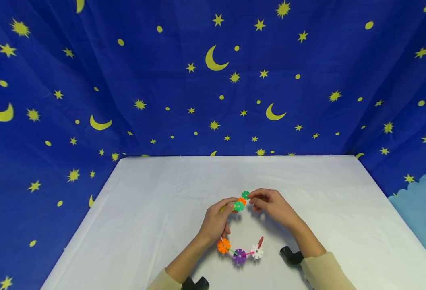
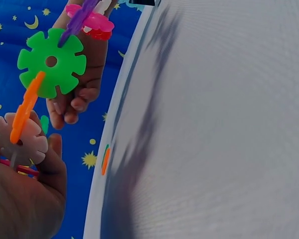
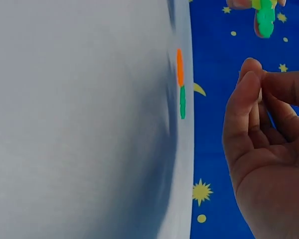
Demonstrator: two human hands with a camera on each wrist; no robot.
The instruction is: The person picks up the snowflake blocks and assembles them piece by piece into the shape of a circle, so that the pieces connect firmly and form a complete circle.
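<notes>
My left hand (image 1: 216,221) grips a chain of notched plastic discs. Its fingertips pinch the end with a green disc (image 1: 238,206) and a yellow disc (image 3: 261,4). From below the palm, the chain curves through a white disc (image 2: 21,142), an orange disc (image 1: 223,245), a bright green disc (image 2: 51,62), a purple disc (image 1: 239,256), a pink disc (image 2: 92,20), another white disc (image 1: 257,251) and a red disc (image 1: 260,241). Right of the left fingertips, my right hand (image 1: 274,205) has curled fingers, thumb and fingertips together, with nothing visible between them.
On the white table (image 1: 325,181), a joined pair lies just beyond the fingertips: an orange disc (image 3: 180,67) and a green disc (image 3: 183,102). Black devices (image 1: 291,255) sit at both wrists. A blue star-and-moon cloth (image 1: 184,88) surrounds the table, with a light blue scalloped piece (image 1: 421,205) at right.
</notes>
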